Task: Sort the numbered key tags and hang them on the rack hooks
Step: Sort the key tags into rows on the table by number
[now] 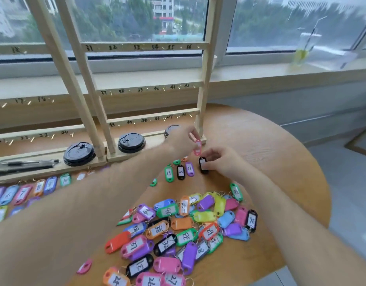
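1. The left arm (85, 205) stretched bare from the lower left, up and to the right.
2. The left hand (183, 141) was blurred, its fingers curled, pinching a pink tag (197, 148) that hung below them.
3. The right arm (281, 215) came in bare from the lower right, angled up and to the left.
4. The right hand (223, 162) sat just below and beside the left one, back upward, fingertips gripping a black tag (203, 165).

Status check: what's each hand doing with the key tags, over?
Left grip pinches pink tag. Right grip holds black tag beside sorted row 19, 20, 21. Rack hooks bare; unsorted pile near, nothing blocking.
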